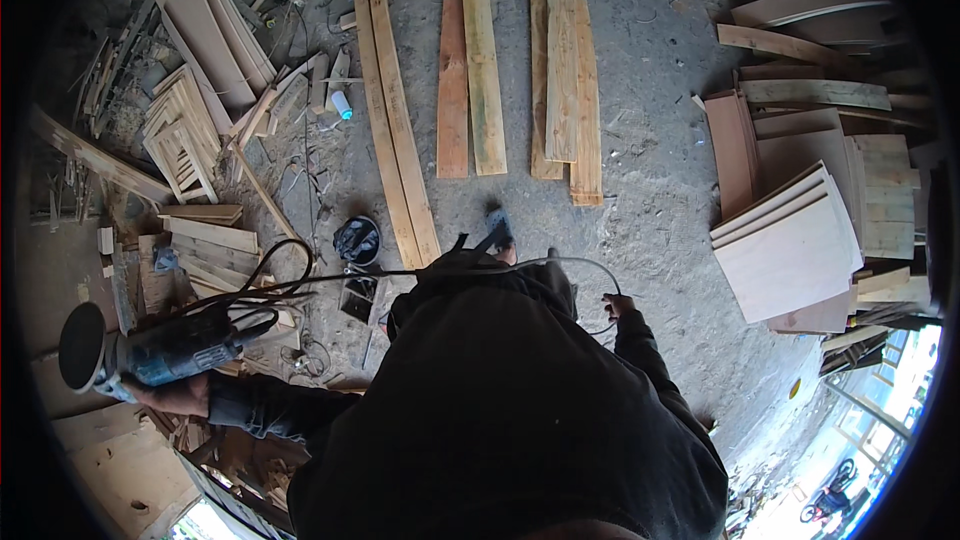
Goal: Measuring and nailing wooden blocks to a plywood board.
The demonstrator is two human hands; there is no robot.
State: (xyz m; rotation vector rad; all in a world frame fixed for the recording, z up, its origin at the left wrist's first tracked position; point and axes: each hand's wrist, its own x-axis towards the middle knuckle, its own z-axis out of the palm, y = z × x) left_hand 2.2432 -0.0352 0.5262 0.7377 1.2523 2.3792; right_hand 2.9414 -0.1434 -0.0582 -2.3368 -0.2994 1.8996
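Disc power tool [175, 352], blue and dark-bodied, held off to the person's far left, well apart from the boards on the floor. Its long axis runs roughly crosswise, the round dark disc [82, 348] at the outer left end and the rear end pointing inward to the body. The left hand [150, 395] is clenched on the tool close behind the disc, so that most of the body extends from this grip to the right and slightly forward; it is by far the nearer hand. From the rear end a black cord [350, 277] loops and then crosses to the person's waist. On the opposite side, the right hand [620, 307] has its fingers closed about a grey cable [590, 265] arching out from the waist; whether the two lengths are continuous cannot be told. Ahead of the feet, with long axes pointing away from the person and thus nearly square to the tool, lie a narrow pair of boards [390, 120], a reddish board [452, 90] beside a paler board [484, 80], and an overlapping group of planks [562, 70]. Outermost: a dark bucket [357, 240] at left, stacked panels [790, 240] at right.
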